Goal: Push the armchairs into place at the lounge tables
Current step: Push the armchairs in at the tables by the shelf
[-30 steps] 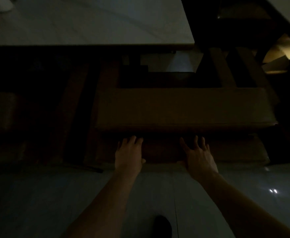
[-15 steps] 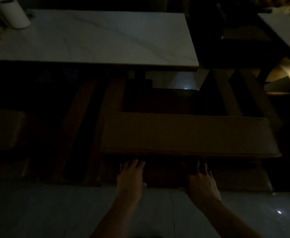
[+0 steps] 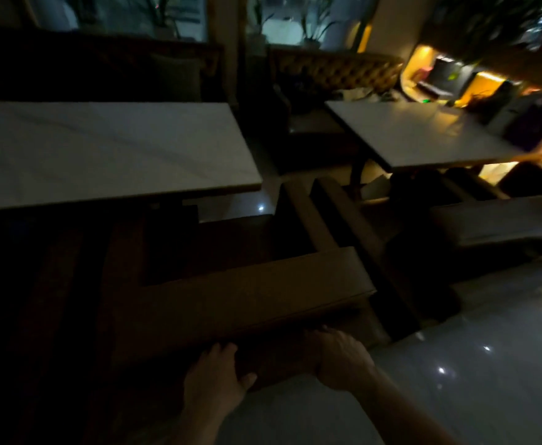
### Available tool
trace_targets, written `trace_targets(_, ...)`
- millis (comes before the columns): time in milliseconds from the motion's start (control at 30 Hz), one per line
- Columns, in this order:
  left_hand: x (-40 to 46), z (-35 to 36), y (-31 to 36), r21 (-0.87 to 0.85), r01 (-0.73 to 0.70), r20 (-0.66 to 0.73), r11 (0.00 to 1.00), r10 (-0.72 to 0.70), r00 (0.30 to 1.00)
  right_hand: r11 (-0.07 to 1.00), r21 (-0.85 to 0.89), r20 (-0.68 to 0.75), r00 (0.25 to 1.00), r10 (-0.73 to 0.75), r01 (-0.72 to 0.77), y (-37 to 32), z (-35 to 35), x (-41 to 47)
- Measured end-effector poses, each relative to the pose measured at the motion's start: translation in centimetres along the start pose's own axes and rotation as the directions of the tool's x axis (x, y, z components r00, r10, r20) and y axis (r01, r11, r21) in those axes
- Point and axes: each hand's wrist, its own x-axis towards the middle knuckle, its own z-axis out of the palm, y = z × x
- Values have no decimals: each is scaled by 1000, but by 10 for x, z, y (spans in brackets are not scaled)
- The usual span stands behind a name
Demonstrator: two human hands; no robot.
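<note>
Brown armchair (image 3: 247, 297) sits tucked under the marble table (image 3: 102, 149); left hand (image 3: 213, 380) and right hand (image 3: 340, 361) press flat, ungripping, against its back. Second armchair (image 3: 494, 220) stands right.

— The near table (image 3: 102, 149): pale stone, marble by its faint veins, with a smooth, soft sheen?

— Yes, and the floor (image 3: 488, 364) is glossy tile, throwing back light spots.

— The armchair (image 3: 247, 293)?

— Brown, smooth, dull; leather perhaps, too dark to tell. The far bench (image 3: 337, 70) is tufted, buttoned upholstery.
</note>
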Motion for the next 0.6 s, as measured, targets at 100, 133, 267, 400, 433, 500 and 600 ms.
trace_targets(100,-8,-9,53,20,-99,44,995,98,994,999,25,-32,999,38,-37,28,-22,-26)
trace_targets(133,-11,-11,72,26,-132,58,991,130,990,998,34,-40,998,53,-52,39,-30,-36)
trace_targets(267,-18,-18,150,77,-310,69,947,306,950,994,48,-105,989,105,-100,98,-61,-74)
trace_targets(400,-32,-11,241,150,-401,35,904,400,916,980,134,-229,957,178,-151,177,-80,-115)
trace_targets(433,-36,-6,265,168,-414,25,894,416,909,975,159,-251,949,192,-155,198,-84,-127)
trace_targets(500,-45,7,313,192,-428,10,883,435,901,966,200,-273,937,217,-165,242,-92,-151)
trace_targets(600,-56,31,385,200,-437,-9,877,448,894,960,215,-288,928,238,-179,308,-102,-187)
